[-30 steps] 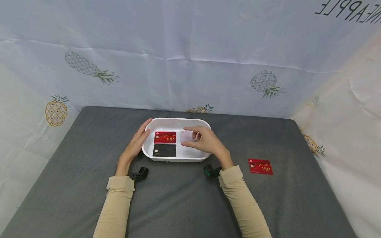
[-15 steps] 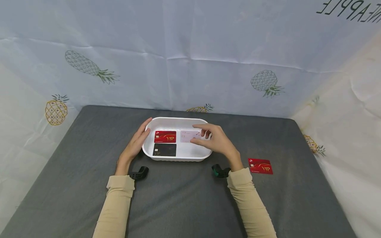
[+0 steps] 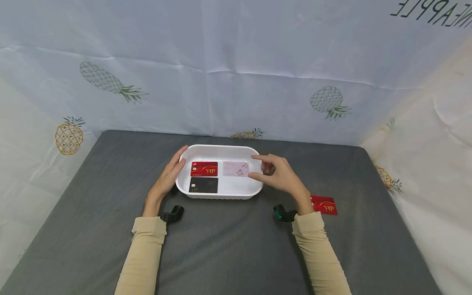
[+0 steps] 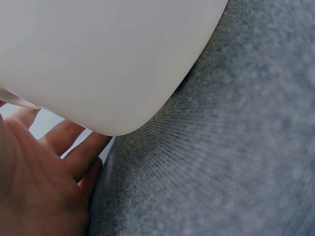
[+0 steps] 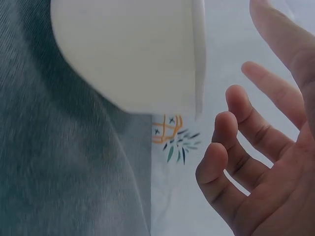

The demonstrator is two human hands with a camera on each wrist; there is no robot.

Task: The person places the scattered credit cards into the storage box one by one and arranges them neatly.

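Note:
A white oval-ended tray [image 3: 241, 186] stands on the grey table. My left hand [image 3: 164, 182] holds its left end, thumb at the rim and fingers along the outer wall; the left wrist view shows the fingers [image 4: 83, 155] reaching behind it. Inside lie a red VIP card [image 3: 204, 169], a black VIP card [image 3: 203, 185] below it, and a pale pink VIP card [image 3: 236, 169] to the right. My right hand [image 3: 281, 175] hovers over the tray's right end, thumb and forefinger spread apart with nothing between them. In the right wrist view its other fingers [image 5: 226, 128] bend loosely.
Another red VIP card [image 3: 325, 205] lies on the grey-covered table [image 3: 228, 250] right of the tray, partly covered by my right wrist. A pale curtain [image 3: 228, 102] with pineapple prints hangs behind the table. Black wrist devices [image 3: 172, 214] sit at both wrists.
My right hand has drawn back to the right, away from the pink card, which now shows whole and stays put in the tray. My left hand keeps its place.

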